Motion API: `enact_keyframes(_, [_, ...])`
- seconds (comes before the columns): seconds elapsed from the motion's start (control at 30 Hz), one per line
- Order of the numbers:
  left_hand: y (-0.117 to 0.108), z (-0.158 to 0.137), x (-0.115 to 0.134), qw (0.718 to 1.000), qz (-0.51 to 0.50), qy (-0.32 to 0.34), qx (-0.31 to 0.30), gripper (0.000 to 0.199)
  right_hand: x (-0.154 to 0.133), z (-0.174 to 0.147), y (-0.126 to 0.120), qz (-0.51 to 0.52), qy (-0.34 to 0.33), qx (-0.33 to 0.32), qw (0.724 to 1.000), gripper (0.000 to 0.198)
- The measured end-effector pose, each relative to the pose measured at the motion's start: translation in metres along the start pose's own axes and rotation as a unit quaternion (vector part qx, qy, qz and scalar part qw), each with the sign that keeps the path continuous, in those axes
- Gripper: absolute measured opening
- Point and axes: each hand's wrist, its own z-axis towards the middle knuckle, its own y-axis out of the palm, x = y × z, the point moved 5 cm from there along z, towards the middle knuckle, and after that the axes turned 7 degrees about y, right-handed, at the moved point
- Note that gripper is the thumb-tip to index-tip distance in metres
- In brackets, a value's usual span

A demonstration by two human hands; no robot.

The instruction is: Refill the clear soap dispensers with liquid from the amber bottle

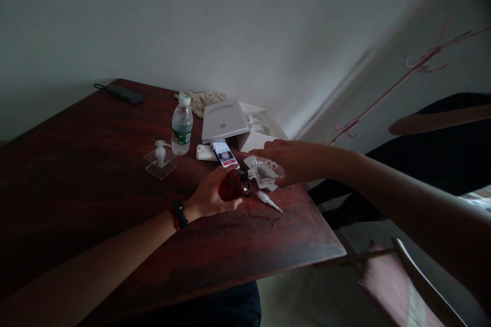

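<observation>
My left hand (209, 191) is closed around a translucent red bottle (229, 185), which lies tilted with its dark neck pointing right. In my right hand (291, 161) is a clear bottle (266, 171), also tilted, its narrow neck at the red bottle's mouth. Whether the two necks touch I cannot tell. Just below them on the table is a white pump top (269, 201) with a thin tube. Left of my hands, a white pump head (160, 152) stands on a clear square piece (163, 167).
A water bottle (182, 130) with a green label stands behind my left hand. Beyond are a lit phone (225, 154), a white case (205, 152), an open white box (225, 118), a cloth (203, 101) and a dark power bank (125, 94). Another person's arm (441, 120) shows at right.
</observation>
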Motion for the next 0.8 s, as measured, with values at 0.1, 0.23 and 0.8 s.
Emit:
enact_keyframes(0.1, [-0.0002,0.0002,0.0004,1.000,0.003,0.000,0.000,0.082,0.0003,0.0002,0.0006,-0.002,-0.005,0.003,1.000,0.100])
enact_keyframes(0.23, [-0.0001,0.0003,0.0014,1.000,0.007,0.000,0.002,0.084,-0.0004,0.0004,0.0005,-0.002,-0.013,0.007,1.000,0.100])
enact_keyframes(0.8, [0.0011,-0.0011,-0.0024,1.000,-0.005,-0.008,-0.001,0.080,-0.0016,0.0008,-0.0003,0.001,0.007,-0.005,1.000,0.099])
